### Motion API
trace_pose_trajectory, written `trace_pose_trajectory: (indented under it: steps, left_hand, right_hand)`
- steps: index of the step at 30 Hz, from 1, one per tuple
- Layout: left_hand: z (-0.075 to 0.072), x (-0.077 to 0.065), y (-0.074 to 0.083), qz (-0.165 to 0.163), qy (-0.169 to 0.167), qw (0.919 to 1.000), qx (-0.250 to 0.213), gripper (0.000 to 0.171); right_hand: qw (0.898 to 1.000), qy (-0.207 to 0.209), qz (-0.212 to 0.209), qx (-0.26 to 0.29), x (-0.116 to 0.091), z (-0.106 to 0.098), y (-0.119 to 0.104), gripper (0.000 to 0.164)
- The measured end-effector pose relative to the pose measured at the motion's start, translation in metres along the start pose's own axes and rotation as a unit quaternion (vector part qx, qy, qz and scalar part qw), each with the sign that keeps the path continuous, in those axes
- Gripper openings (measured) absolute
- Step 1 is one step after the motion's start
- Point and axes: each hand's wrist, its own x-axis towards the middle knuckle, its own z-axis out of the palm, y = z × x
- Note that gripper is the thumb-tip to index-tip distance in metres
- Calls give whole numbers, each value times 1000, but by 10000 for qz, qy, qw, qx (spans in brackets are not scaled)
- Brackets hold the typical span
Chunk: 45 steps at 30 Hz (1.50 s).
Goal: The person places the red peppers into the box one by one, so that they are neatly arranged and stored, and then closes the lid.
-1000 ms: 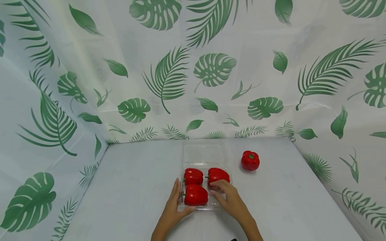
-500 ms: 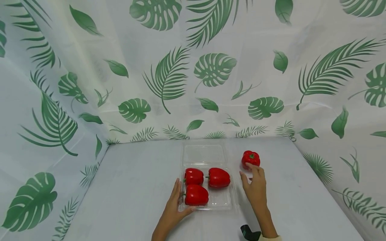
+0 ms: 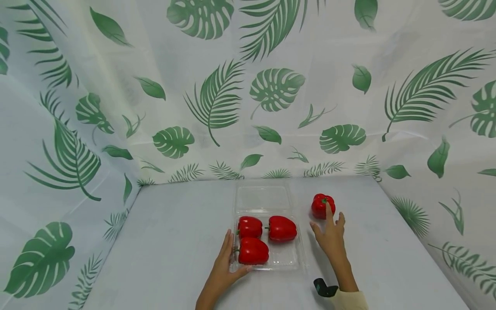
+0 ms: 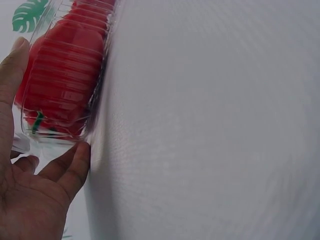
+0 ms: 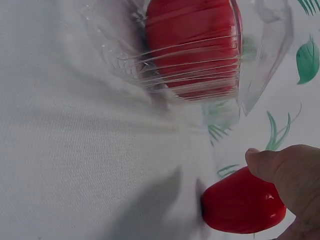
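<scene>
Right grip [image 3: 332,234] at pepper [image 3: 318,210], upright, stem [image 3: 323,200] up

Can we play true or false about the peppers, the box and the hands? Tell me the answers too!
1. Three red peppers are in the clear box. True.
2. The lid is closed. False: it is open.
3. The left hand is at the box. True.
4. The right hand is inside the box. False: it is by the loose pepper.
5. The loose pepper is right of the box. True.
</scene>
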Motion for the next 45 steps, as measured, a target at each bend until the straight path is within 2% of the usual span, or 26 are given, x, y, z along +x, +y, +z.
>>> trace_pose_trajectory:
  steps: [4,10,20,29,36,45]
  left_hand:
    - [0,1,0,48,4,10000,-18,111]
    - [0,2,-2,39,5,10000,26,111]
    - [1,1,-3,-42,-12,10000,-49,111]
    - [0,2,-4,59,-10,10000,-67,110]
    - [2,0,-3,-4,-16,10000,-31,110]
    - [2,0,0,-127,-13,9999,75,111]
  right_hand:
    - [9995,227,-128,204,6,6,3,88]
    - [9937,823,-290,701,14,13,5,79]
    - [9844,1336,-92,1145,25,17,12,71]
    - [9677,1840,-109,1720,21,15,14,84]
    - [9642,2036,-50,1700,13,9,15,84]
    - [9608,1951,-244,1954,7,-1,11,81]
